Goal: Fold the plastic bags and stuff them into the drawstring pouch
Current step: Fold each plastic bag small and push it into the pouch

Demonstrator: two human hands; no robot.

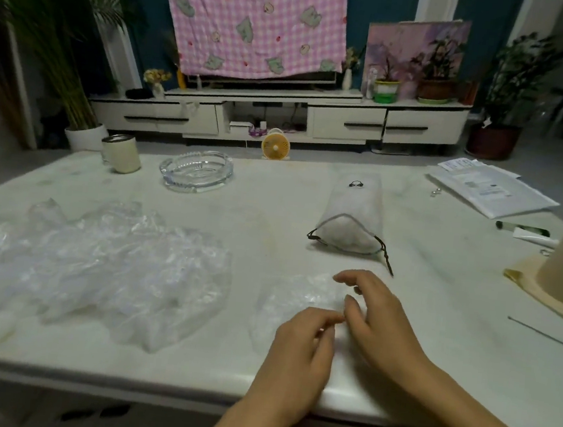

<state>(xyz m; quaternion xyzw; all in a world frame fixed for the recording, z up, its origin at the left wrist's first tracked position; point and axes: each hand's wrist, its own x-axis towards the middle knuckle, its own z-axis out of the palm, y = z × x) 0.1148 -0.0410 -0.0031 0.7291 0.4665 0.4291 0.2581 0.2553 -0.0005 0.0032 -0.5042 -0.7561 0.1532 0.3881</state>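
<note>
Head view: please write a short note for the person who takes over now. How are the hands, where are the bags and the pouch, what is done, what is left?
Left hand: fingers curled on the small bag; whether they pinch it is unclear.
Right hand: fingers relaxed, resting on the same bag.
Pile of bags: loose, on the left of the table.
Pouch: beyond the hands, mouth open toward the person.
Done: small bag apparently partly folded.
Left: finish it, fold the pile, stuff everything into the pouch.
</note>
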